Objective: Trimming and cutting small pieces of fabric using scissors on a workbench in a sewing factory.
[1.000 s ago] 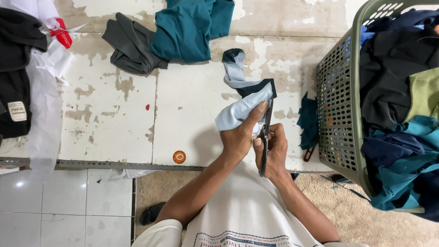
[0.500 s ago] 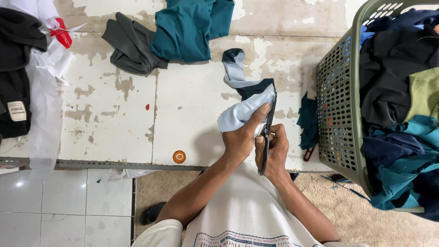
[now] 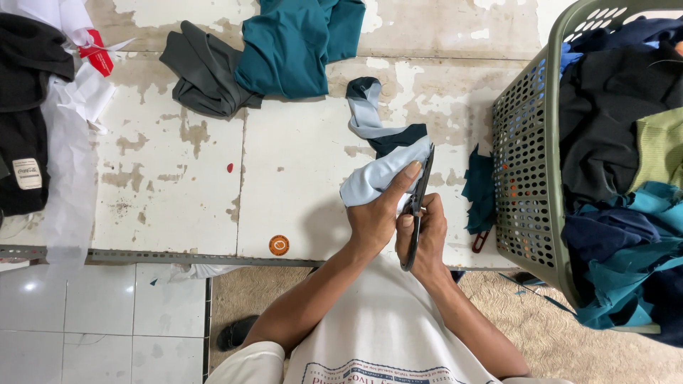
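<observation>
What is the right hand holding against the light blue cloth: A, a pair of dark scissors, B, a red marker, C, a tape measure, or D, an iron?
A: the right hand grips dark scissors whose blades run along the light blue cloth held up by the left hand.

Garment workshop — fabric scraps (image 3: 295, 43), laundry basket (image 3: 523, 178).

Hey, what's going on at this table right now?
A person at a worn white table is cutting cloth. The left hand holds up a light blue fabric strip, and the right hand works dark scissors against its edge. Teal and grey fabric pieces lie further back, and a laundry basket full of clothes sits at the right.
</observation>
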